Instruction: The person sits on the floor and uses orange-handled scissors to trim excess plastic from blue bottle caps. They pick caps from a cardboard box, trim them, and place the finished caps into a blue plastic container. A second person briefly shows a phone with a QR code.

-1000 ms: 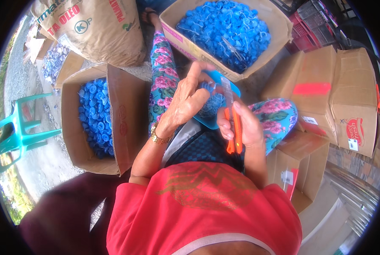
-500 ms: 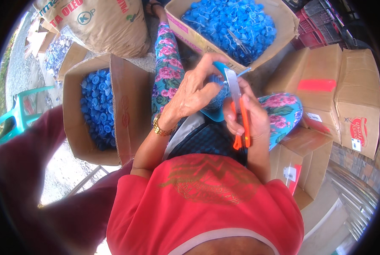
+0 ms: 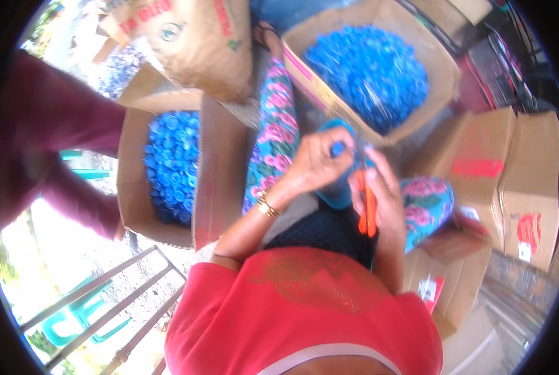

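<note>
Right hand (image 3: 384,189): grip closed round orange-handled cutter (image 3: 370,205), blade (image 3: 361,161) pointing away from the body, presumably for control near the opposite fingertips. Left hand (image 3: 320,159): grip pinched on small blue piece (image 3: 337,149) beside the blade, probably for steadiness; contact with blade too blurred to tell. Blue tray (image 3: 335,199): below both hands, between floral-trousered legs (image 3: 426,203), likely so placed for catching drops. Left carton (image 3: 220,169) of blue caps (image 3: 173,162): open, seemingly within reach. Far carton (image 3: 326,94), heaped with blue pieces (image 3: 367,72): beyond the tray. Against the earlier frame: left hand more curled, index finger lowered; maroon-trousered legs (image 3: 60,112) higher at left; more of metal rails (image 3: 89,287) in view.
</note>
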`<state>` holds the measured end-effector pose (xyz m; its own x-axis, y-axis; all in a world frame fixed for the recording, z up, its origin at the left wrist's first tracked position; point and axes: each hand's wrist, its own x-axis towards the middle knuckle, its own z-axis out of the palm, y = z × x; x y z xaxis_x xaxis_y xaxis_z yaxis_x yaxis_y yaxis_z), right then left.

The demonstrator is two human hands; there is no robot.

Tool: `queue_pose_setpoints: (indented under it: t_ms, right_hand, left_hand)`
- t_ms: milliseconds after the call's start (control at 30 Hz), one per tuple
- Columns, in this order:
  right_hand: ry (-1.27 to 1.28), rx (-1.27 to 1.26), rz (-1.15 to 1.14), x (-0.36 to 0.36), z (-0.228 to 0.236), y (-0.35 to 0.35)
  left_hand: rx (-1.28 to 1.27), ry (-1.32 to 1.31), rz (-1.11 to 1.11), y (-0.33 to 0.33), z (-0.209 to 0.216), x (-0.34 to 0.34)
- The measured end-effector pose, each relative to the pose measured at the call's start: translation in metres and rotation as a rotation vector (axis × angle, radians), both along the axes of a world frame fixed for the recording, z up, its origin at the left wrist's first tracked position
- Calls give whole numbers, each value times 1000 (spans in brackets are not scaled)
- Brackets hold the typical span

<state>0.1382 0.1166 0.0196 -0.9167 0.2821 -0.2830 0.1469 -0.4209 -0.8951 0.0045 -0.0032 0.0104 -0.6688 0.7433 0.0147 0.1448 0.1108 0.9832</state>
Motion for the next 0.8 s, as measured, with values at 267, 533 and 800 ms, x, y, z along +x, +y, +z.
queue_pose_setpoints:
  t_ms: [267, 533, 800]
  right_hand:
    - [67, -122, -20, -10, 6, -5]
    - [102, 144, -14, -9, -1, -6]
    - [79, 244, -5, -8, 9, -6]
  left_hand:
    - [3, -56, 67, 7, -5, -4]
    - [-77, -29, 70, 4, 17, -3]
    - [-43, 82, 113, 7, 7, -2]
